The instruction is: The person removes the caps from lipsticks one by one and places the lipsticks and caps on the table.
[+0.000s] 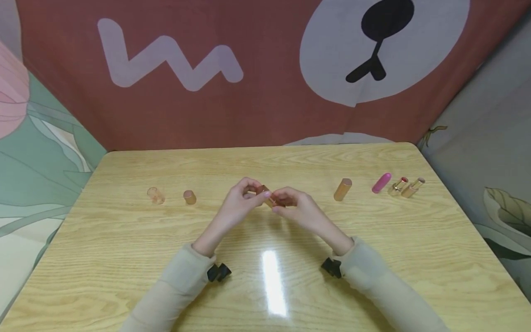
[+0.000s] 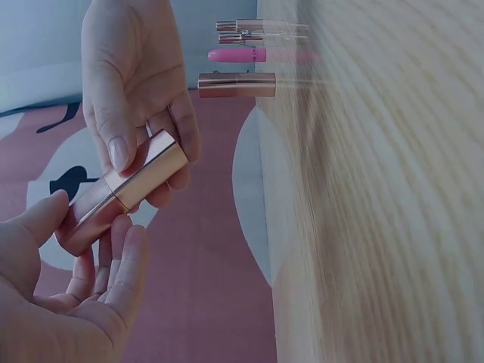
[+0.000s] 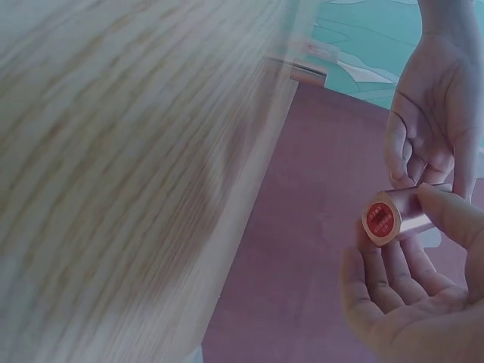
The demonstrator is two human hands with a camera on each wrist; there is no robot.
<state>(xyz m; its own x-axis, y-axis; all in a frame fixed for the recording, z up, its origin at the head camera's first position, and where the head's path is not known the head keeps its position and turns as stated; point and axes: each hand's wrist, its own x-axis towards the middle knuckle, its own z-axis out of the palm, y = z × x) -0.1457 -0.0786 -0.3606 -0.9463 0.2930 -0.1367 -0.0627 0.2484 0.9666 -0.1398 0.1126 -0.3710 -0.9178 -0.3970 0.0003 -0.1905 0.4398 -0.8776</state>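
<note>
Both hands hold one rose-gold lipstick tube just above the middle of the table. My left hand pinches one end between thumb and fingers. The other end, with a round red label seen in the right wrist view, is gripped by the thumb and fingers of my right hand. A seam crosses the tube, and its two parts meet there in the left wrist view. In the head view the fingers cover much of it.
Left on the wooden table are a clear cap and a short copper cap. To the right stand a copper lipstick tube, a magenta tube and two uncapped lipsticks, one red-tipped, one brownish.
</note>
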